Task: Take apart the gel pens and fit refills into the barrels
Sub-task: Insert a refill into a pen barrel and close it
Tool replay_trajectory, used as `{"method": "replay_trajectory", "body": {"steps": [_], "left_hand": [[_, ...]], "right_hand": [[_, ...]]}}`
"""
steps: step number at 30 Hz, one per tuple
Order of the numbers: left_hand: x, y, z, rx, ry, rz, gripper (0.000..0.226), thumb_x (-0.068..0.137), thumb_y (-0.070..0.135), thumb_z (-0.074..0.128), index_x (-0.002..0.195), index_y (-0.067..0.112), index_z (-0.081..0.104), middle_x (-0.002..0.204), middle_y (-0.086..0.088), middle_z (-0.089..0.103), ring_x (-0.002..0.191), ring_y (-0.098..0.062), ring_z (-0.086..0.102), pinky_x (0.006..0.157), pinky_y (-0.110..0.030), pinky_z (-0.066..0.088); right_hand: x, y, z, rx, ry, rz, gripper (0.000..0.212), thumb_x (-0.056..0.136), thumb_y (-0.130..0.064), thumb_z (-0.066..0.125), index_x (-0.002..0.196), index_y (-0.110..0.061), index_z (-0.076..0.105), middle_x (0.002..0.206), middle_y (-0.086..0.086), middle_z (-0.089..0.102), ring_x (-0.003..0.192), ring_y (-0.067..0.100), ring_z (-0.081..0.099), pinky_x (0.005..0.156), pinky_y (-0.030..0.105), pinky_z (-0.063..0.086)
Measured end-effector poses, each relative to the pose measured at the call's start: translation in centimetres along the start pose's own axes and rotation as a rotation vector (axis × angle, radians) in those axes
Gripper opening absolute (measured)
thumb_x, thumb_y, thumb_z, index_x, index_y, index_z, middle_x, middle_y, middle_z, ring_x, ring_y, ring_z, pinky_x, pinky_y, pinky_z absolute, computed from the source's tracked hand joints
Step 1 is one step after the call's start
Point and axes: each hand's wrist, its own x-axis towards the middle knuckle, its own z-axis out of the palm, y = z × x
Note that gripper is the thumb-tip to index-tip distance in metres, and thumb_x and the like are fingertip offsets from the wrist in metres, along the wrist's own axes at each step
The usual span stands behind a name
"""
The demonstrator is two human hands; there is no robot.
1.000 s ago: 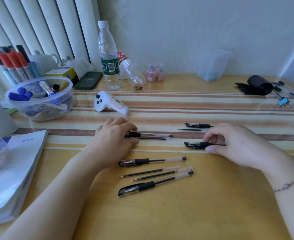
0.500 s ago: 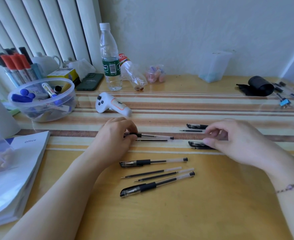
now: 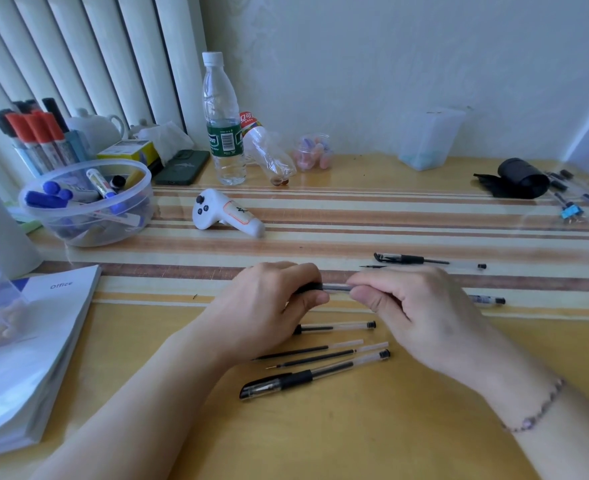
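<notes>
Both hands hold one gel pen just above the table's middle. My left hand grips its black grip end and my right hand pinches its clear barrel. Below them lie a capped gel pen, two loose black refills and another pen partly hidden by my left hand. Farther back rest a capped pen with a thin refill tip beside it. A clear barrel end pokes out behind my right hand.
A white controller, a water bottle and a clear tub of markers stand at the back left. A stack of booklets lies at the left edge. A black pouch and small parts sit far right.
My left hand lifted the pen off the table. My right hand left the capped pen on the right and came across to grasp the same pen's barrel.
</notes>
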Motion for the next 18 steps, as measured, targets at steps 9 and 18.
{"method": "replay_trajectory", "body": {"steps": [9, 18], "left_hand": [[-0.1, -1.0, -1.1, -0.011, 0.103, -0.042, 0.016, 0.095, 0.037, 0.057, 0.088, 0.023, 0.063, 0.060, 0.009, 0.052, 0.057, -0.012, 0.050, 0.053, -0.037, 0.046], [0.0, -0.6, -1.2, -0.056, 0.105, 0.009, 0.020, 0.091, 0.034, 0.059, 0.087, 0.019, 0.072, 0.074, 0.011, 0.059, 0.068, -0.011, 0.055, 0.056, -0.038, 0.047]], "right_hand": [[-0.1, 1.8, -1.5, 0.106, 0.084, 0.102, 0.041, 0.094, -0.049, 0.045, 0.091, -0.019, 0.073, 0.074, -0.001, 0.073, 0.070, 0.014, 0.067, 0.062, 0.038, 0.056], [0.0, 1.2, -0.9, 0.081, 0.089, 0.054, 0.036, 0.091, -0.049, 0.048, 0.082, -0.028, 0.075, 0.065, -0.008, 0.070, 0.061, 0.015, 0.066, 0.054, 0.037, 0.053]]}}
